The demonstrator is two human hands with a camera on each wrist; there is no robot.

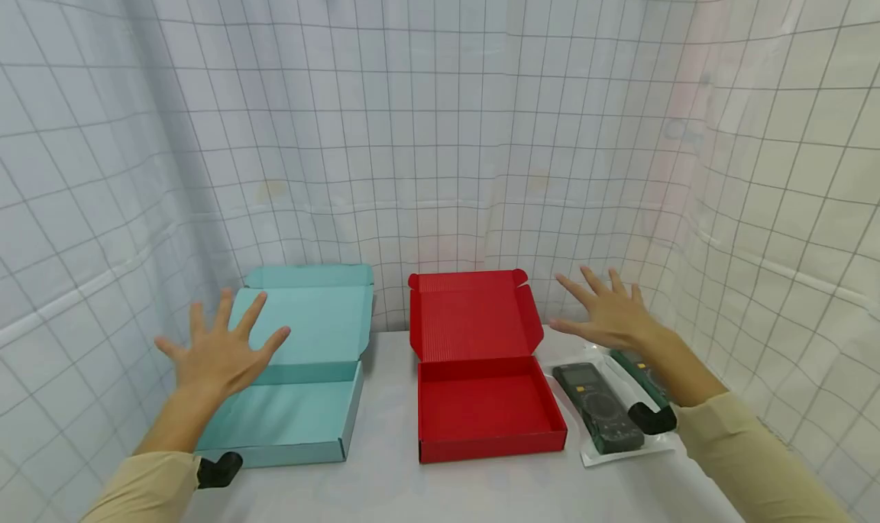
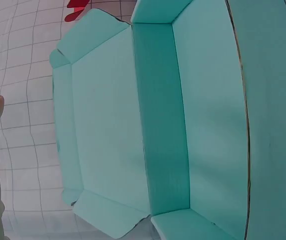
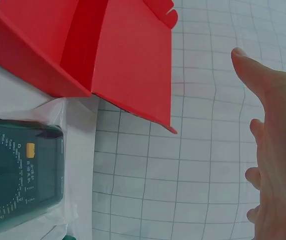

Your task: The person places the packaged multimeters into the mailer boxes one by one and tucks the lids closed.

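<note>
My left hand [image 1: 216,355], fingers spread, hovers over a light blue cardboard box [image 1: 296,412] whose lid stands raised at the back. It holds nothing. On the right, my right hand [image 1: 608,313] is held up with its fingers spread, also with nothing in it. Below and beside it lie two dark green multimeters; the nearer multimeter [image 1: 596,408] is in clear plastic wrapping, and the farther multimeter [image 1: 639,374] is partly hidden by my forearm. Between the hands sits a red cardboard box [image 1: 488,412], its lid raised and its inside bare.
A white table [image 1: 385,431] carries the boxes and multimeters. White curtains with a grey grid [image 1: 447,126] hang behind and along both sides. A black strap piece [image 1: 220,469] shows at my left wrist and another black piece [image 1: 651,418] at my right.
</note>
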